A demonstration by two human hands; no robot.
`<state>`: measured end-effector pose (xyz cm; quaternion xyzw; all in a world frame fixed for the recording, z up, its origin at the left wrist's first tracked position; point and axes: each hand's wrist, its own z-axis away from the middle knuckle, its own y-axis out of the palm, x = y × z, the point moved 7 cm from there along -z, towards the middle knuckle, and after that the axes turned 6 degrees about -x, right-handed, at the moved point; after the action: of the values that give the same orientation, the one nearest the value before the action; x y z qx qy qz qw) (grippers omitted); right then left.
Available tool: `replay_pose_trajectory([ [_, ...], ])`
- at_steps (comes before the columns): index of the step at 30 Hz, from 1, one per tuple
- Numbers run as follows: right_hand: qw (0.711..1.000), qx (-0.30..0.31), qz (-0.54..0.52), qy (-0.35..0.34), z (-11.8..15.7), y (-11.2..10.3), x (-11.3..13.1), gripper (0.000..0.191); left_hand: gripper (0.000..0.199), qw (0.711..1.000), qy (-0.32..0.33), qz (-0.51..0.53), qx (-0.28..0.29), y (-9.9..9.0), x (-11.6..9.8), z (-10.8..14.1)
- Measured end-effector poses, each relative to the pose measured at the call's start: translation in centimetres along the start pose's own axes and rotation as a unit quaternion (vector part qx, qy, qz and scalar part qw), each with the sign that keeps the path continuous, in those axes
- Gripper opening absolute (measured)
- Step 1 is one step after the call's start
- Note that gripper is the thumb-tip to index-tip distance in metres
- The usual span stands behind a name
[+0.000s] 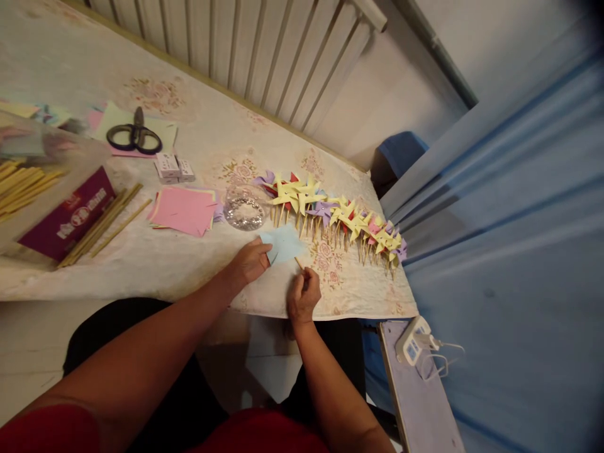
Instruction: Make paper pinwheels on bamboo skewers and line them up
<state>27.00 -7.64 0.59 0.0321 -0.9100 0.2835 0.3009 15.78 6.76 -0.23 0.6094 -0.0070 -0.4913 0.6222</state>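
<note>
A light blue paper square (285,244) is pinched at its left side by my left hand (255,259), near the table's front edge. Dark slits show in the paper beside my thumb. Close to its lower right, my right hand (304,293) is closed on a thin wooden stick (299,263), whose tip points up toward the paper. Just behind the blue paper sits a round clear container (245,214) with small shiny pieces. To its left lies a stack of pink paper squares (185,210).
Finished paper pinwheels (343,216) on sticks form a row at the right. Scissors (134,138) lie on paper behind two small boxes (168,166). A clear bin (28,242) and loose sticks (101,226) are at the left. A power strip (413,341) rests on a ledge.
</note>
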Motion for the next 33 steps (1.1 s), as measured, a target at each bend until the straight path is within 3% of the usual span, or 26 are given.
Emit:
replay_pose_trajectory([
  [7,0.999,0.010,-0.006,-0.045,0.1,0.4,0.6,0.028,0.042,1.000,-0.006,0.024,0.008,0.1,0.2,-0.2],
  [12,0.995,0.055,-0.002,-0.078,-1.0,1.5,1.9,0.039,0.040,1.000,-0.005,0.019,0.020,0.4,0.4,-0.3],
  [16,0.993,0.052,0.001,-0.103,-2.1,1.8,3.2,0.038,0.039,0.998,-0.006,0.047,0.033,0.5,0.6,-0.5],
  [21,0.993,0.043,-0.006,-0.107,-2.5,1.9,3.7,0.033,0.041,0.995,-0.013,0.090,0.034,0.7,0.6,-0.5],
  [33,0.992,0.052,-0.034,-0.109,-2.4,1.7,4.2,0.028,0.032,0.996,-0.030,0.080,0.011,0.2,0.7,-0.5],
])
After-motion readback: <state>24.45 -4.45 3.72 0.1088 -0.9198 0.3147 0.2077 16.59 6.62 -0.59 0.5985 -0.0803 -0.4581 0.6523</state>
